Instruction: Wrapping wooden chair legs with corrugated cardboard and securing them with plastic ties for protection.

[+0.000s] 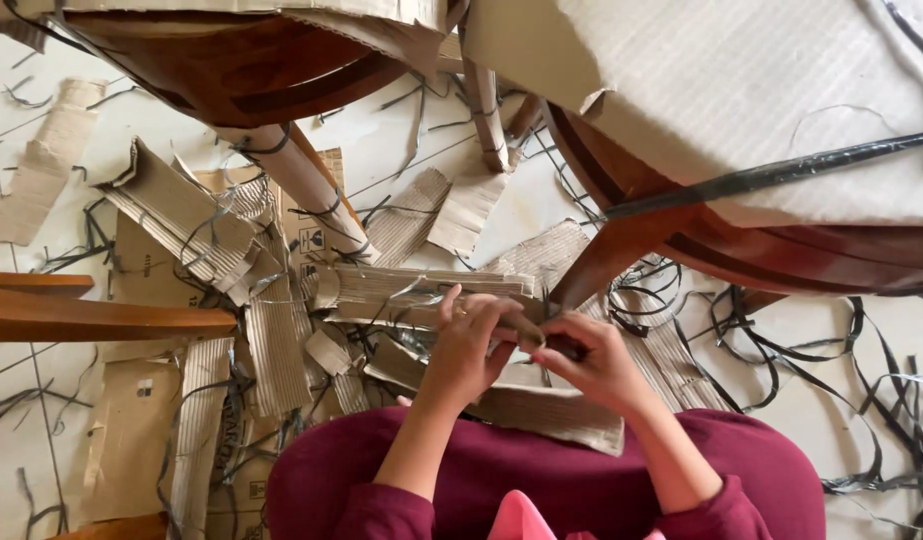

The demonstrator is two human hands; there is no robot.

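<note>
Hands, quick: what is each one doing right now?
Left hand: shut on the cardboard piece.
Right hand: shut on a dark tool; what kind cannot be told.

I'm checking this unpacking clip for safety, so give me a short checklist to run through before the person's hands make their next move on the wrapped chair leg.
1. Both hands in view: ok. Left hand and right hand meet at the chair leg.
2. Grip: ok. The left hand pinches a cardboard strip at the leg's foot.
3. Tool in the right hand: cannot tell. Something dark shows at its fingers, but its kind is unclear.
4. Fingers apart from that dark thing: not ok. The hands touch.
5. Floor around: not ok. Loose black straps and cardboard scraps lie everywhere.
6. Lap: not ok. A corrugated cardboard sheet rests there.
</note>
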